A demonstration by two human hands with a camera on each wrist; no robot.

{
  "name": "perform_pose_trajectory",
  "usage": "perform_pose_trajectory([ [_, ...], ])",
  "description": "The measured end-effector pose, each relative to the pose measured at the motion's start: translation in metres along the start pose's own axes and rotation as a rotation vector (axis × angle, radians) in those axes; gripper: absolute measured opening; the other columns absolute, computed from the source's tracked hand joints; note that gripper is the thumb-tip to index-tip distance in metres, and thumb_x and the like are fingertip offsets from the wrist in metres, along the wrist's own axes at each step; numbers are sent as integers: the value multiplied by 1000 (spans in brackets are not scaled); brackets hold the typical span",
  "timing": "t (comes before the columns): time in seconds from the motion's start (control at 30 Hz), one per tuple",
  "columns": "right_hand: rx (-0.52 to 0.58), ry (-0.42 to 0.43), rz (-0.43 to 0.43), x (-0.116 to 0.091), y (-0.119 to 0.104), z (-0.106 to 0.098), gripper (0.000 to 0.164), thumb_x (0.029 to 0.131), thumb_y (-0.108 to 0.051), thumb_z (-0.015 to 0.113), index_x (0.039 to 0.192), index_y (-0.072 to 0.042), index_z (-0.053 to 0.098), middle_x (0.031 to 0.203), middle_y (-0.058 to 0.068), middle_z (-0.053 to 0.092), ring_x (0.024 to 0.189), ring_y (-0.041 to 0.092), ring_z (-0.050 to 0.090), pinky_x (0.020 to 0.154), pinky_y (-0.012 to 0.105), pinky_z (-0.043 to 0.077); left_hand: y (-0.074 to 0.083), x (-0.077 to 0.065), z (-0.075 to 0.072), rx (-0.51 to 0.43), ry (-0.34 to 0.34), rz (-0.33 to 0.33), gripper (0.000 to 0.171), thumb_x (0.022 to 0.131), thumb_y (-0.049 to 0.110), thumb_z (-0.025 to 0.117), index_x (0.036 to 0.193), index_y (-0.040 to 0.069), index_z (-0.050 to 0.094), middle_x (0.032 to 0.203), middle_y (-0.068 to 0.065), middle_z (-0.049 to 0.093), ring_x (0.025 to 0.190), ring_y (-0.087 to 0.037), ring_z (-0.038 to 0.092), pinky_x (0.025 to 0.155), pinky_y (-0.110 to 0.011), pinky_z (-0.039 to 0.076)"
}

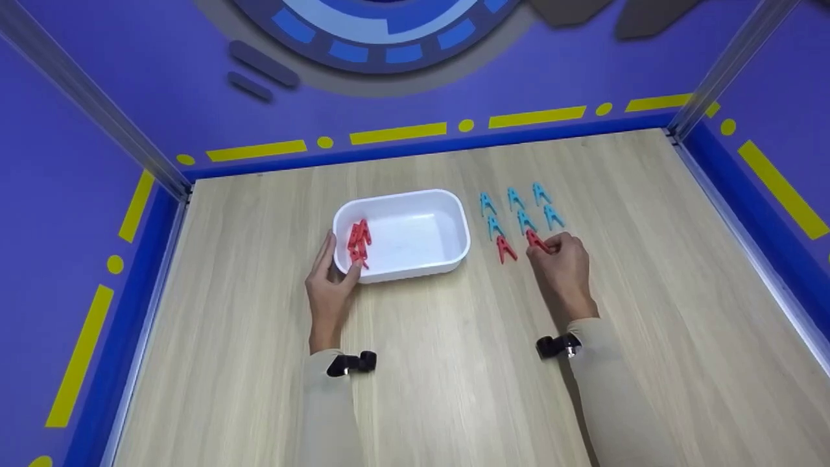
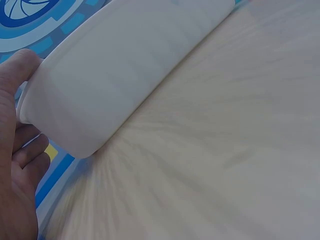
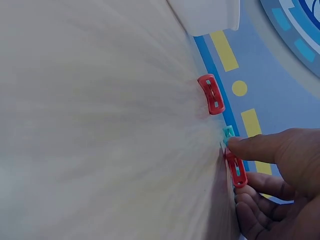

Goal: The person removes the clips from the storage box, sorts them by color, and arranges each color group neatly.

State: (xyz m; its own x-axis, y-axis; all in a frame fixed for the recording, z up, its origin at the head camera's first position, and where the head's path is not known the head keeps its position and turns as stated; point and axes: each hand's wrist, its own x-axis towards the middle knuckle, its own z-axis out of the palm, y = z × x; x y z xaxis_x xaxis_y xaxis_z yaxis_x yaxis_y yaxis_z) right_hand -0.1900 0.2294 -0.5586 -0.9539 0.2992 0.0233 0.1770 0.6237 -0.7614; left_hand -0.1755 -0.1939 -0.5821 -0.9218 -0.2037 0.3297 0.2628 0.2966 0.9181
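A white plastic tub stands on the table with several red clothespins heaped at its left end. My left hand holds the tub's near left corner, thumb at the rim and fingers along the outer wall; the left wrist view shows the thumb at the rim. To the tub's right, my right hand pinches a red clothespin at the table surface, below the blue clothespins. Another red clothespin lies just left of it. In the right wrist view, the fingers partly cover the pinched red clothespin.
Two rows of blue clothespins lie beyond the red ones. The wooden table is bounded by a blue panel behind and by panels at both sides. A black wrist camera sits on the right sleeve.
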Motion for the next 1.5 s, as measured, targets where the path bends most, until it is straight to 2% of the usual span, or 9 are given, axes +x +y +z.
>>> perform_pose_trajectory([
  [0.43, -19, -29, 57, -1, -4, 0, 33, 97, -19, 76, 109, 7, 62, 104, 17, 57, 91, 30, 54, 75, 38, 46, 1, -1, 1, -40, 3, -1, 74, 92, 11, 85, 157, 2, 49, 164, -8, 46, 154, -20, 37, 125, -29, 29],
  [0.77, -22, -36, 46, 1, -8, 2, 33, 97, -22, 76, 108, 6, 61, 102, 17, 57, 90, 30, 54, 75, 39, 46, 1, 0, -1, -36, 22, -33, 76, 91, 3, 84, 157, 0, 47, 165, -14, 43, 155, -28, 36, 126, -31, 27],
  [1.03, -13, -44, 81, -2, -5, -1, 33, 98, -24, 74, 110, 4, 61, 104, 16, 56, 92, 29, 54, 76, 39, 46, 1, 0, 1, -16, 10, -24, 74, 92, 7, 84, 157, 3, 49, 164, -9, 46, 154, -22, 37, 126, -28, 27],
  [1.27, -20, -34, 40, -2, -4, -2, 36, 97, -22, 76, 112, 9, 63, 105, 20, 58, 92, 30, 55, 76, 39, 47, 1, 0, 0, -10, 11, 17, 73, 91, 9, 85, 154, -3, 50, 162, -16, 47, 153, -28, 39, 126, -30, 29],
  [1.4, -18, -48, 47, -1, -8, -4, 39, 98, -22, 76, 116, 9, 62, 108, 20, 58, 95, 31, 55, 80, 40, 49, 1, 1, 0, 12, 11, 6, 73, 91, 10, 85, 155, -2, 50, 162, -14, 48, 153, -26, 39, 126, -29, 28],
  [1.5, 11, -41, 13, 0, -14, -6, 40, 100, -20, 76, 121, 10, 62, 114, 23, 59, 101, 34, 57, 86, 44, 52, 1, 1, 0, 20, 11, -5, 74, 92, 12, 85, 155, -1, 50, 162, -12, 47, 153, -24, 39, 126, -29, 28],
])
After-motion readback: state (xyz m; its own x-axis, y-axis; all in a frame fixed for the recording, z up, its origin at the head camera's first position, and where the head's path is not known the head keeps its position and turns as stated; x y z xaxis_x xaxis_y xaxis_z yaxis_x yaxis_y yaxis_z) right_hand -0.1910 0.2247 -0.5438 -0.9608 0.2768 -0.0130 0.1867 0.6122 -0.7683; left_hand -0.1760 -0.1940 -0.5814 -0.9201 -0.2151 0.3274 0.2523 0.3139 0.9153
